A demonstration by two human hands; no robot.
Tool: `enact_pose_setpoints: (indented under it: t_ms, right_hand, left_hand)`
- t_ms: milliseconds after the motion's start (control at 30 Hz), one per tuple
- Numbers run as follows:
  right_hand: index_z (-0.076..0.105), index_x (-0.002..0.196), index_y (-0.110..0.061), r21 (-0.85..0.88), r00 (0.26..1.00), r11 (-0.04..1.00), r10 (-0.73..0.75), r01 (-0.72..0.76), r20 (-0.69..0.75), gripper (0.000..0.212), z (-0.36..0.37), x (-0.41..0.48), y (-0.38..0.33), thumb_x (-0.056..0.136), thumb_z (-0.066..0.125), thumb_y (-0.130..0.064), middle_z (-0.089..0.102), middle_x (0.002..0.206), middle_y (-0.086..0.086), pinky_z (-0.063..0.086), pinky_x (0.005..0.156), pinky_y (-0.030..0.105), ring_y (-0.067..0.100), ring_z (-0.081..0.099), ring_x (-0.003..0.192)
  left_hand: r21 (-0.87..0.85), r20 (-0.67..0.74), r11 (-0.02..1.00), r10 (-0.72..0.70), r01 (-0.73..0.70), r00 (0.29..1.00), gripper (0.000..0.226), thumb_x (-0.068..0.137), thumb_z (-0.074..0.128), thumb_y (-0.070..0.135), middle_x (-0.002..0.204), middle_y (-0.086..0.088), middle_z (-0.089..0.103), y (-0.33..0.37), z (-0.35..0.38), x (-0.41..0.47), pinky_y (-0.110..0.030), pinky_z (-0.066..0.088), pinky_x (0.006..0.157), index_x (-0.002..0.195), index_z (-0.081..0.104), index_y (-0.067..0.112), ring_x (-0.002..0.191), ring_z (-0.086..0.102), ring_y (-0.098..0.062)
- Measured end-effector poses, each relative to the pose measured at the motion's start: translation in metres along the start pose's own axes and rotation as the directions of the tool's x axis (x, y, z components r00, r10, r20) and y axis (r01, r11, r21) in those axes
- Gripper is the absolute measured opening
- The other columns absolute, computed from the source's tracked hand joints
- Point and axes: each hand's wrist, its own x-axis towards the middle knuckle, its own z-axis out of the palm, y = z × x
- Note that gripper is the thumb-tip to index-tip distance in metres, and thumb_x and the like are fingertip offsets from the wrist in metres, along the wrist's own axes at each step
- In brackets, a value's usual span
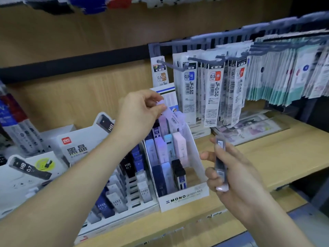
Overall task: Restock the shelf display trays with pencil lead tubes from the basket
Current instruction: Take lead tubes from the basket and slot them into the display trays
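- The right hand (229, 173) is nearest, its fingers curled round a grey tube (220, 163) of pencil lead. The tube stands nearly upright in the fist, with its pale cap at the bottom.
- Just left of that hand, and apart from it, stands the white MONO tray (183, 198). It holds rows of upright tubes in blue, lilac, pink and black, and its front right slot shows a gap.
- Under the left forearm sits a second tray (114, 202), stepped, with dark and grey tubes marked HB 0.7.
- The left hand (140, 113) is above the back row of the MONO tray, thumb and fingertips pinching the top of a lilac tube (167, 111). The tube is tilted and its lower end reaches the tubes in that row.
- Both trays rest on the wooden shelf (267, 157), which runs on to the right of the right hand.
- Beyond both hands and above the right one, refill packs (211, 97) marked 0.5 hang from grey hooks (204, 60).
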Motion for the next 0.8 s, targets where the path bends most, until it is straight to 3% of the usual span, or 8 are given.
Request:
enact_pose_setpoints:
  t_ms: [133,233,333,433,567,667,733,800]
  right_hand:
    - [0.064,0.114,-0.021,0.054,1.0,0.999,0.004,-0.002,-0.025,0.021,-0.006,0.006,-0.001,0.101,0.048,-0.016,0.054,0.07,0.004,0.011,0.042,0.022,0.01,0.03,0.043]
    - [0.064,0.107,-0.021,0.08,1.0,0.997,0.02,-0.019,-0.009,0.018,-0.006,0.008,-0.001,0.099,0.05,-0.015,0.052,0.068,0.004,0.012,0.04,0.019,0.01,0.029,0.041]
    - [0.065,0.105,-0.023,0.094,0.999,0.995,0.031,-0.033,0.017,0.019,-0.004,0.009,-0.001,0.097,0.05,-0.015,0.05,0.067,0.004,0.012,0.04,0.018,0.01,0.028,0.041]
    - [0.065,0.103,-0.022,0.143,0.998,0.989,0.043,-0.048,0.038,0.022,-0.003,0.009,-0.002,0.096,0.045,-0.015,0.05,0.065,0.004,0.013,0.039,0.017,0.01,0.029,0.038]
    - [0.066,0.102,-0.02,0.162,0.998,0.985,0.045,-0.053,0.048,0.025,-0.003,0.009,-0.001,0.096,0.042,-0.014,0.051,0.064,0.005,0.019,0.033,0.015,0.01,0.03,0.037]
    - [0.066,0.105,-0.018,0.172,0.997,0.983,0.051,-0.061,0.063,0.027,0.0,0.01,0.001,0.096,0.042,-0.012,0.05,0.066,0.005,0.019,0.033,0.016,0.011,0.032,0.039]
    - [0.067,0.11,-0.015,0.184,0.994,0.981,0.051,-0.067,0.093,0.026,0.002,0.009,0.001,0.095,0.045,-0.012,0.051,0.068,0.006,0.023,0.032,0.017,0.012,0.035,0.041]
    - [0.066,0.112,-0.014,0.157,0.989,0.986,0.037,-0.06,0.141,0.025,0.004,0.005,-0.001,0.091,0.053,-0.012,0.054,0.069,0.009,0.026,0.032,0.018,0.014,0.04,0.043]
  left_hand:
    - [0.051,0.035,0.999,0.001,-0.003,0.999,0.011,0.082,0.075,0.019,0.076,0.004,0.069,-0.003,0.016,0.008,-0.036,0.057,0.077,0.089,0.07,0.026,0.071,0.068,-0.014]
    - [0.161,0.061,0.986,0.043,-0.053,0.997,0.012,0.083,0.074,0.023,0.075,0.013,0.063,-0.003,0.025,0.008,-0.027,0.054,0.077,0.093,0.07,0.026,0.069,0.062,-0.005]
    - [0.208,0.123,0.975,0.053,-0.078,0.991,0.013,0.082,0.075,0.022,0.07,0.011,0.062,-0.002,0.032,0.007,-0.029,0.053,0.071,0.09,0.065,0.025,0.068,0.062,-0.011]
    - [0.222,0.16,0.971,0.056,-0.091,0.986,0.006,0.082,0.074,0.02,0.075,0.008,0.067,-0.003,0.036,0.008,-0.029,0.053,0.075,0.087,0.071,0.022,0.073,0.064,-0.01]
    - [0.262,0.202,0.959,0.05,-0.103,0.978,0.014,0.087,0.068,0.013,0.09,0.01,0.07,-0.003,0.037,0.01,-0.016,0.049,0.081,0.096,0.076,0.02,0.084,0.062,-0.005]
    - [0.385,0.284,0.893,0.128,-0.236,0.95,0.02,0.09,0.065,0.013,0.104,0.005,0.068,-0.002,0.039,0.013,-0.024,0.045,0.087,0.105,0.075,0.021,0.098,0.059,-0.014]
    - [0.431,0.319,0.858,0.144,-0.279,0.937,0.022,0.091,0.062,0.014,0.102,0.006,0.065,-0.001,0.036,0.014,-0.021,0.039,0.08,0.108,0.073,0.025,0.094,0.055,-0.013]
    - [0.404,0.299,0.888,0.098,-0.219,0.949,0.025,0.093,0.058,0.014,0.098,0.009,0.063,0.004,0.029,0.01,-0.019,0.037,0.075,0.111,0.071,0.026,0.085,0.051,-0.009]
